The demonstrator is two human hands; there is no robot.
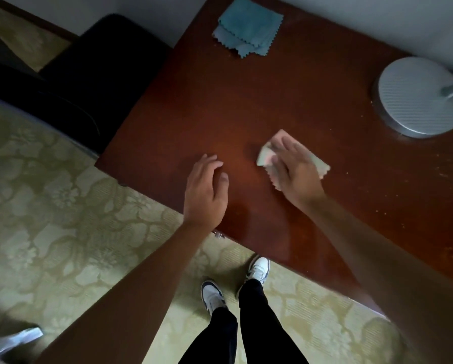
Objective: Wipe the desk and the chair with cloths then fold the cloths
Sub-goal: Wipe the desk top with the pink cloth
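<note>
Seen from above: a reddish-brown polished wooden desk [312,101], set at an angle over a pale green floral-patterned carpet [62,206]. Near the front of the desk, the right hand [291,166], fingers spread fairly flat, pressing down on a folded pale pink cloth with zigzag edges [266,155] — cloth flat on the wood, corners poking out on both sides of the hand. Just beside it, the left hand [205,190], open and relaxed, fingers slightly bent, holding nothing, hovering at or resting on the desk edge — hard to tell which. At the far edge, well apart, a folded light blue zigzag-edged cloth [249,27]. To the right, a round grey metal lamp base [419,98]. Left of the desk, a dark upholstered chair [89,69]. Below, black trousers and white sneakers [212,292].
</note>
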